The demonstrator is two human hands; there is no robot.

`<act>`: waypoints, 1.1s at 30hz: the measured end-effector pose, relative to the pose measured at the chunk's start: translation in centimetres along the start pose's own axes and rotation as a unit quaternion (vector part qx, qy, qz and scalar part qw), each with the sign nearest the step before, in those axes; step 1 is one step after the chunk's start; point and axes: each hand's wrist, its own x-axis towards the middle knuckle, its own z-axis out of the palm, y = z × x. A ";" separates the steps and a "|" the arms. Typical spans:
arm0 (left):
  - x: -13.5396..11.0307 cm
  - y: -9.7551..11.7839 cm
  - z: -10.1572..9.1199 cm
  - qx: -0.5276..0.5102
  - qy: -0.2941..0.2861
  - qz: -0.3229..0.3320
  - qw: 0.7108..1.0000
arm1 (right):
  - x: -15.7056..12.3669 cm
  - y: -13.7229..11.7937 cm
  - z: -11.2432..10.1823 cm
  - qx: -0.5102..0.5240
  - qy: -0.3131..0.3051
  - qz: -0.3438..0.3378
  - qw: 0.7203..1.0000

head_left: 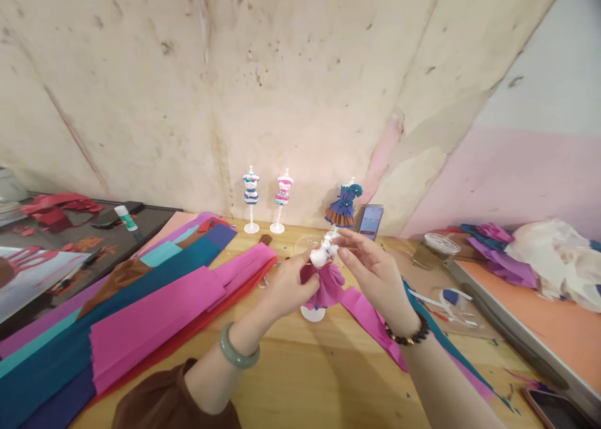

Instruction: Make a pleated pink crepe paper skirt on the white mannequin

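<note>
A small white dress form (322, 255) wears a gathered magenta crepe-paper skirt (331, 283) and leans over the wooden table on its round white base (313, 314). My left hand (295, 284) is closed around its waist, thumb on the skirt's upper edge. Beside the form's shoulder is my right hand (370, 269), its fingers apart and their tips at or touching the white torso; whether they press on it is hard to tell. A strip of pink crepe paper (370, 319) lies on the table behind the skirt and under my right wrist.
Two banded dress forms (251, 194) and one in a blue-brown dress (345, 203) stand by the wall, near a propped phone (370, 221). Folded crepe paper (154, 322) covers the left side. A glue stick (126, 218), lidded jar (436, 248) and orange board (530, 316) flank the table.
</note>
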 end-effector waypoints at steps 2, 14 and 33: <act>-0.2 0.4 0.1 0.032 0.006 -0.001 0.999 | 0.6 -1.3 0.2 -0.083 0.006 -0.048 0.995; -0.7 0.5 1.7 -0.075 0.086 -0.084 0.990 | 4.0 -1.9 -0.2 -0.206 -0.034 -0.104 0.973; 1.0 -1.6 -1.9 -0.147 0.193 -0.152 0.958 | 7.5 -0.6 -3.7 -0.213 -0.166 -0.120 0.955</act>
